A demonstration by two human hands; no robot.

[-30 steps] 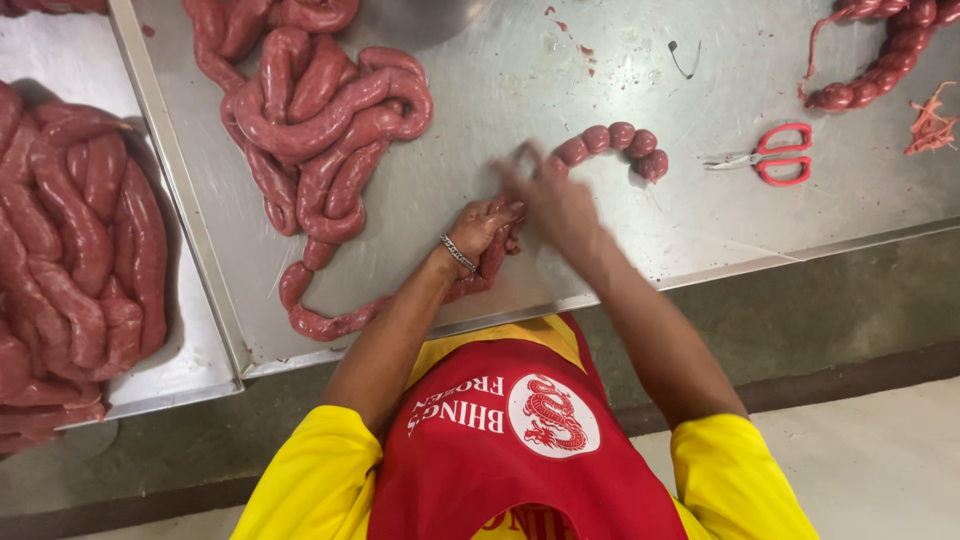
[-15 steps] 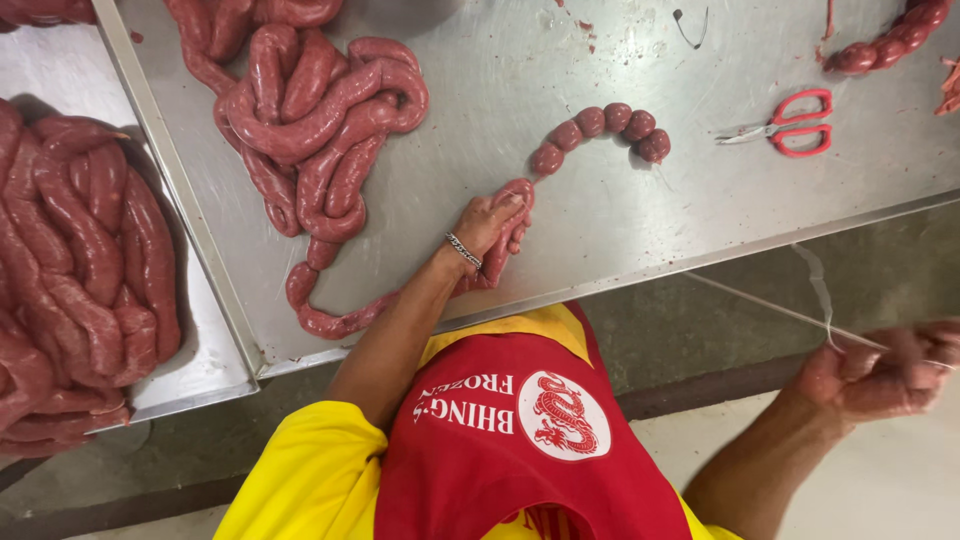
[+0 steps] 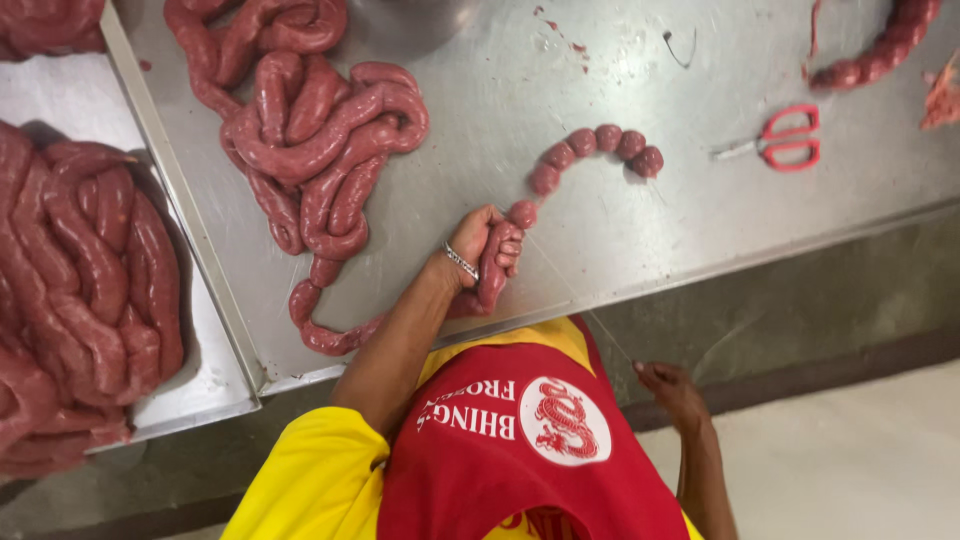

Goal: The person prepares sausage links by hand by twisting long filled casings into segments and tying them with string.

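Observation:
My left hand [image 3: 487, 243] is closed around a long red sausage rope [image 3: 330, 150] near the front edge of the steel table [image 3: 600, 250], just below a curved row of small tied links [image 3: 598, 145]. The rope runs from my grip back into a big coiled pile at the upper left. My right hand [image 3: 668, 385] is below the table edge, beside my red apron. It pinches a thin pale string [image 3: 590, 318] that runs taut up to the sausage at my left hand.
Red-handled scissors [image 3: 785, 140] lie on the table at the right. Another linked sausage piece [image 3: 880, 50] sits at the far right top. A metal tray [image 3: 215, 375] at the left holds more thick sausage coils [image 3: 80, 270]. The floor lies below the table.
My right hand left the sausage, swung out to the lower right drawing the string, and has now come in closer to my body. My left hand kept its grip.

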